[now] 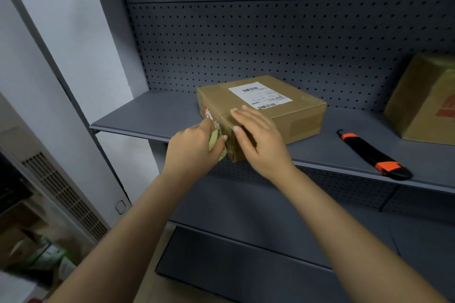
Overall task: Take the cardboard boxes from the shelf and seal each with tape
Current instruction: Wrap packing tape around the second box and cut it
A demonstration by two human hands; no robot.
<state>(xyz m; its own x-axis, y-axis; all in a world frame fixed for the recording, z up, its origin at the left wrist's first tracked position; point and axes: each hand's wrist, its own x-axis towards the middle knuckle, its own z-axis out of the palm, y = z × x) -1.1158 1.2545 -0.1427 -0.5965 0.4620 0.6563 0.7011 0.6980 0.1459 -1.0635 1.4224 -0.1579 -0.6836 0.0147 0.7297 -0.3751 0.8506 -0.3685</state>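
A flat cardboard box (283,103) with a white shipping label lies on the grey shelf (152,115), its near corner jutting over the shelf's front edge. My left hand (194,147) is closed around a roll of tape (216,139) and holds it against the box's near left side. My right hand (258,140) lies flat, fingers spread, on the box's near corner and top edge. Most of the tape roll is hidden behind my left hand.
An orange and black utility knife (371,155) lies on the shelf to the right of the box. A second, larger cardboard box (428,98) stands at the far right. Pegboard (270,37) backs the shelf. A lower shelf (270,253) sits beneath. Clutter fills the lower left.
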